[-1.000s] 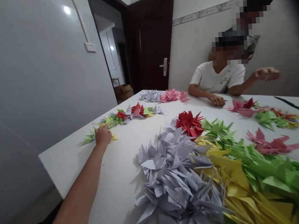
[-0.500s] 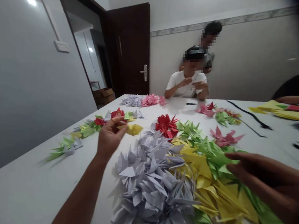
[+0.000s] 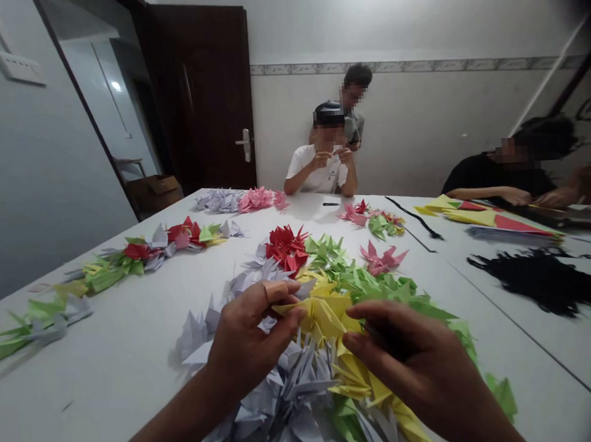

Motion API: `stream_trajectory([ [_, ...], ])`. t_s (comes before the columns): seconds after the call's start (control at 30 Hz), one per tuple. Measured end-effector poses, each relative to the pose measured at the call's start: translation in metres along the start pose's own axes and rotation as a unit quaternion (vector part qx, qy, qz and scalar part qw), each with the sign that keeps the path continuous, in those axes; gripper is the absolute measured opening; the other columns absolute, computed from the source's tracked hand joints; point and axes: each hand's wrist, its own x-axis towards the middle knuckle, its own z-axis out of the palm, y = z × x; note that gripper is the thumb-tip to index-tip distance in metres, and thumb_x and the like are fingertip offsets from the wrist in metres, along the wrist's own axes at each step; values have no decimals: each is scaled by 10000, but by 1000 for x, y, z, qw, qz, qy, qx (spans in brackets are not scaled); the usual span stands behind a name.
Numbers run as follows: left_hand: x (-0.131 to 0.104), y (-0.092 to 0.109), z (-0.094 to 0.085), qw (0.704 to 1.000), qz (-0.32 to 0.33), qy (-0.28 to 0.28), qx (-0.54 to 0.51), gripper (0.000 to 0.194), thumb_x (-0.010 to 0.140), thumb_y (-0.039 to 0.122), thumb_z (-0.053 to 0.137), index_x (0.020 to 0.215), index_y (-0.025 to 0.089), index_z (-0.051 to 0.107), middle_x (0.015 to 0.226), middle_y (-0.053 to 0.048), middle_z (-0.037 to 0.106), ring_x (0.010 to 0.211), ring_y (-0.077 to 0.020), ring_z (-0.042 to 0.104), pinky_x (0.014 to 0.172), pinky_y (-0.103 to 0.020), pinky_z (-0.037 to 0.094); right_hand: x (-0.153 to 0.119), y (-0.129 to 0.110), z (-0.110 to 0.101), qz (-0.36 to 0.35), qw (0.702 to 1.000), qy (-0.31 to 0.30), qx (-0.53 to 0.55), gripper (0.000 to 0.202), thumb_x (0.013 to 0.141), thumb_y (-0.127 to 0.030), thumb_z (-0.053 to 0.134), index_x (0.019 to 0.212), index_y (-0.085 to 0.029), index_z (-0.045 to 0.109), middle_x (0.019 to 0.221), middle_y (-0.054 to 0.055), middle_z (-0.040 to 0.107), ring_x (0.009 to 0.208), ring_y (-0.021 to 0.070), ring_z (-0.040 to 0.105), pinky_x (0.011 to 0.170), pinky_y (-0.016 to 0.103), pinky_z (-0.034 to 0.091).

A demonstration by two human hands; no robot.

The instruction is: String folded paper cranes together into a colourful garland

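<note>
My left hand pinches a folded yellow paper crane by its left point, between thumb and fingers. From the other side, my right hand has its thumb and forefinger at the crane's right tip, in what looks like a loose pinch. Both hands are above a long heap of paper cranes. Pale grey-lilac cranes lie under the left hand, a yellow strip runs below the held crane, and green cranes line the right side. A red cluster lies at the heap's far end.
Mixed cranes line the white table's left side; pink ones lie farther back. A single pink crane is right of the heap. Black strands and stacked coloured paper lie right. Co-workers are opposite and at right.
My left hand has brought the yellow paper crane right and down over the heap. The right hand has moved left to meet it. The view has turned right, showing a co-worker and black strands.
</note>
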Motion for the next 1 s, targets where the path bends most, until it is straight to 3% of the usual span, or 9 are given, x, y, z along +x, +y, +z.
stream_trajectory([
  [0.13,-2,-2,3,1000,11,-5,6,203,773,122,666,971,161,646,899,-36,714,683,-99,690,641,-177,591,0,-3,-1,-4,1000,-2,15,100,779,-268,686,867,-221,676,566,-48,524,465,86,463,401,167,380],
  [0.4,-8,-3,3,1000,26,12,3,225,751,100,679,923,241,643,861,32,712,674,-83,690,623,-140,581,6,-8,-1,-28,999,-20,-20,91,818,-209,603,750,-177,653,605,-17,624,490,87,525,475,184,427],
  [0.47,-9,-4,3,999,30,15,14,230,744,104,685,912,257,651,863,41,713,688,-83,691,636,-138,579,5,-7,-2,-3,1000,-12,16,68,808,-241,646,803,-178,673,631,-12,627,510,89,525,483,186,424],
  [0.57,-7,-5,1,999,33,20,14,233,748,105,674,912,269,653,855,50,710,689,-79,686,637,-133,576,6,0,-5,70,991,15,109,196,793,-308,703,950,-193,689,700,-2,612,550,86,503,469,174,396],
  [0.67,-6,-6,-2,999,33,24,20,235,740,102,674,903,269,655,840,56,707,664,-73,677,618,-127,572,15,14,-13,162,952,78,247,322,786,-391,732,1034,-190,685,674,-15,542,524,67,444,435,155,342],
  [0.73,-6,-6,-4,999,30,27,27,240,741,108,673,916,272,660,827,57,703,614,-66,659,579,-124,565,27,27,-27,187,921,133,313,371,753,-442,756,1013,-187,685,645,-34,488,497,51,406,423,148,315],
  [0.9,-6,-7,-6,1000,14,22,9,220,760,116,649,932,252,666,766,43,678,518,-69,622,470,-132,537,54,55,-91,136,904,249,320,428,585,-533,817,729,-183,618,574,-94,307,454,21,276,398,146,250],
  [1.0,-5,-6,-6,1000,8,17,-5,207,756,112,647,929,222,673,754,21,677,521,-87,633,472,-156,551,59,59,-127,110,924,256,263,408,767,-513,706,592,-170,572,562,-65,316,455,26,315,403,226,247],
])
